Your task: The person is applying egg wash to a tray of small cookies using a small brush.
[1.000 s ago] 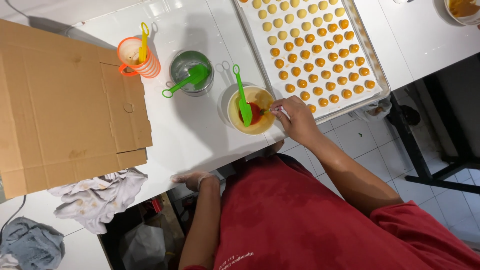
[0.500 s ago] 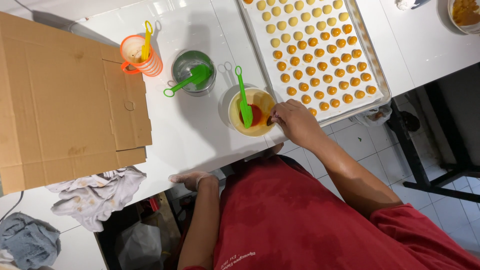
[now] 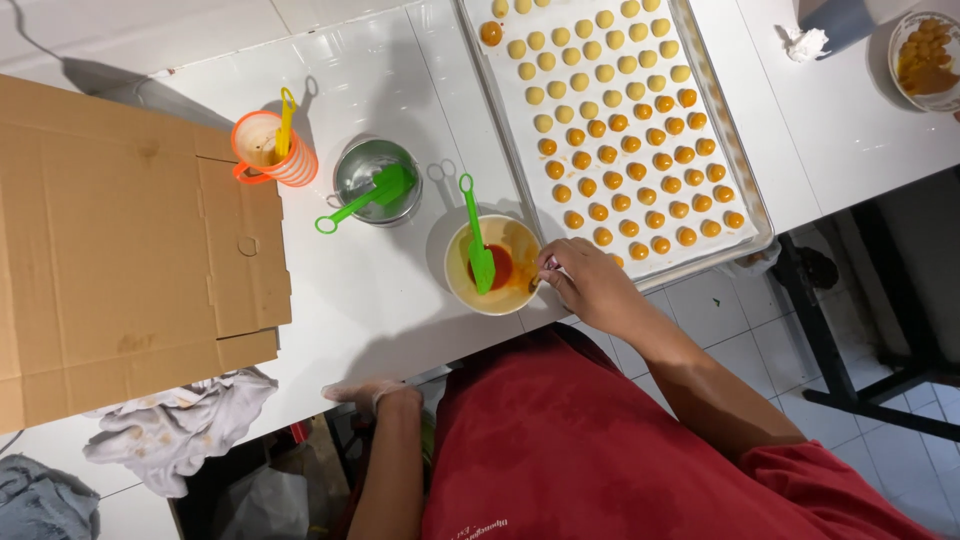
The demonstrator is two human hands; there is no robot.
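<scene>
White tiled counter point(image 3: 400, 70) runs under our view, with pale floor tiles point(image 3: 780, 370) and a dark metal stand leg point(image 3: 900, 350) off to our right.

Starting at the grip: our right hand point(image 3: 590, 285) is pinched shut on a small brush point(image 3: 545, 268), whose tip dips over the rim of the cream bowl point(image 3: 492, 265). That bowl holds a pool of red-orange glaze and a green spatula point(image 3: 475, 235) leaning in it. A second ago our right hand sat at much the same spot beside the bowl; since then it has hardly shifted, so we judge we are loading the brush, not yet painting. The bowl sits on the counter, just beside the near corner of the baking tray point(image 3: 760, 235).

On that tray lie rows of small dough balls point(image 3: 620, 150): those nearer us look darker and glossy orange, those farther off are pale, so the coating seems partly done.

Our left hand point(image 3: 365, 393), in a thin clear glove, rests flat on the counter's near edge, fingers spread, holding nothing.

Farther out stand a steel bowl point(image 3: 375, 175) with a second green spatula, an orange cup point(image 3: 265, 150) with a yellow tool, flattened cardboard point(image 3: 110, 250), a crumpled cloth point(image 3: 180, 430), and another bowl of filling point(image 3: 925, 60) at the far right.
</scene>
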